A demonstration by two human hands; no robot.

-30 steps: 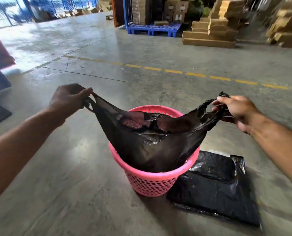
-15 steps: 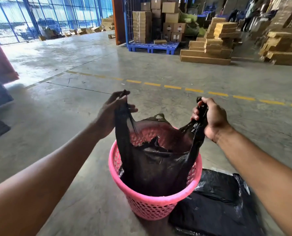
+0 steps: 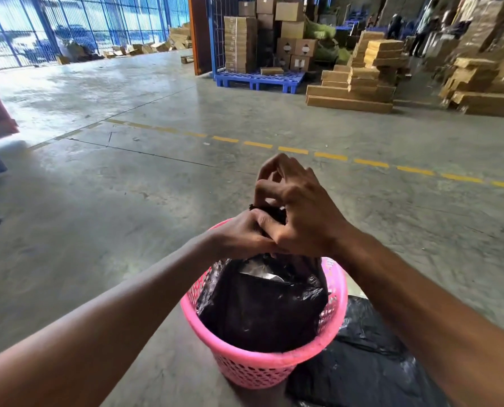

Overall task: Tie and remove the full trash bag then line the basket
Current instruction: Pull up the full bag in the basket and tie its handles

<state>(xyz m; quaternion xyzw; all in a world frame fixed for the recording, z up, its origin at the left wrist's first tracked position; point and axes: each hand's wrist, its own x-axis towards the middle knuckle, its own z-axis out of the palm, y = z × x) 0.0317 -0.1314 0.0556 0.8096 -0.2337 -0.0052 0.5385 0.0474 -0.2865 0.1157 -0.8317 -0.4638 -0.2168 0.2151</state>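
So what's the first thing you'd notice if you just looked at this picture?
The bright pink basket on the grey floor near the bottom, with a full black trash bag inside it. Right above it, the left hand and right hand are bunched together on the bag's gathered top, working at tying it. A flat black bag lies on the floor beside the basket, to the right.
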